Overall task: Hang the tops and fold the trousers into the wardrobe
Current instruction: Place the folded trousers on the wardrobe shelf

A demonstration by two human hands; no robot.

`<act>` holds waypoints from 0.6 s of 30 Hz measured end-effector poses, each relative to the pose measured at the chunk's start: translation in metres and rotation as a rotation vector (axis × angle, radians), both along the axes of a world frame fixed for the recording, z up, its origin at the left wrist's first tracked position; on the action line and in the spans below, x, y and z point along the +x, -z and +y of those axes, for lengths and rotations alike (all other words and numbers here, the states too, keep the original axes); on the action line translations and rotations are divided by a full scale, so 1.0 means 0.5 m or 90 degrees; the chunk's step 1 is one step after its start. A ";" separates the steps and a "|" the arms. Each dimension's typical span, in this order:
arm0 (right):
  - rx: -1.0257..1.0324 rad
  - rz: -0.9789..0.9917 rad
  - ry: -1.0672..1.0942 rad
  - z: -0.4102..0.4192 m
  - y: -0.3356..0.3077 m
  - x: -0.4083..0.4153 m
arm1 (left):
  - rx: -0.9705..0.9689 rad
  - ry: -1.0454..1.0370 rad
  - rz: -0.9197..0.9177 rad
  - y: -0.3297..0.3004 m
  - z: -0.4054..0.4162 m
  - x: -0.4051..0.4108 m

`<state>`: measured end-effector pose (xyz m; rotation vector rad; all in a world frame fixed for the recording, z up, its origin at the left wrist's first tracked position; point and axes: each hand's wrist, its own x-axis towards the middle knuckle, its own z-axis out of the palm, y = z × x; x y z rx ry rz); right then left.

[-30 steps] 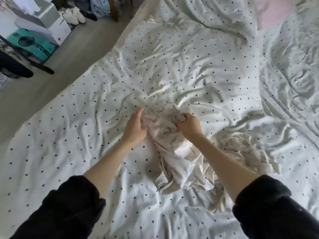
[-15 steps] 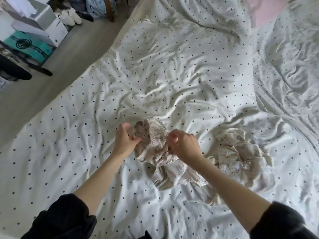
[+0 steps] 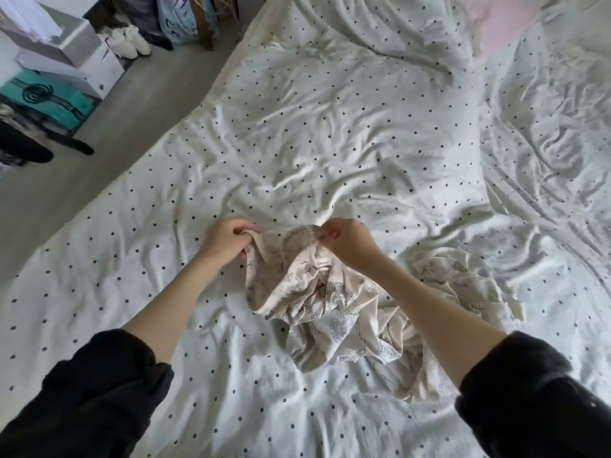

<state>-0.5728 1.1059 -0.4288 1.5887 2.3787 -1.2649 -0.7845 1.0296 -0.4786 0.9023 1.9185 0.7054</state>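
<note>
A cream cotton garment printed with fine grey line drawings [image 3: 317, 292] lies crumpled on the near middle of the bed, its upper edge lifted clear of the cover and stretched between two hands; whether it is a top or trousers cannot be told from the bunched cloth; the left hand [image 3: 226, 239] has its fingers curled round one end of that edge, pinching the fabric tight, and the right hand [image 3: 347, 241] pinches the other end between thumb and curled fingers, so the edge arches between them; the rest of the garment trails down towards the near edge of the bed, under the right forearm; both forearms are bare, with black sleeves [image 3: 99, 391] pushed up near the elbows; a second crumpled piece of the same cream printed cloth [image 3: 463, 285] lies just to the right, and whether it joins the first cannot be told; all this rests on a rumpled white duvet cover with small dark dots [image 3: 330, 127]; a pale pink pillow [image 3: 489, 21] shows at the far right corner; beyond the left edge of the bed, on the grey floor [image 3: 148, 90], stand stacked white and teal boxes [image 3: 59, 74] and a pair of white shoes [image 3: 129, 43].
</note>
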 end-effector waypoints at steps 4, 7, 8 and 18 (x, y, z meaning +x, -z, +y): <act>0.022 0.070 0.288 0.072 -0.089 0.102 | 0.044 -0.176 -0.036 -0.084 0.052 -0.015; 0.079 0.118 0.387 0.104 -0.184 0.166 | 0.113 -0.173 0.002 -0.179 0.094 -0.011; 0.094 0.134 0.398 0.109 -0.217 0.181 | 0.128 -0.149 0.022 -0.213 0.106 -0.007; 0.341 0.305 0.409 0.151 -0.628 0.285 | 0.323 -0.067 0.127 -0.631 0.204 0.061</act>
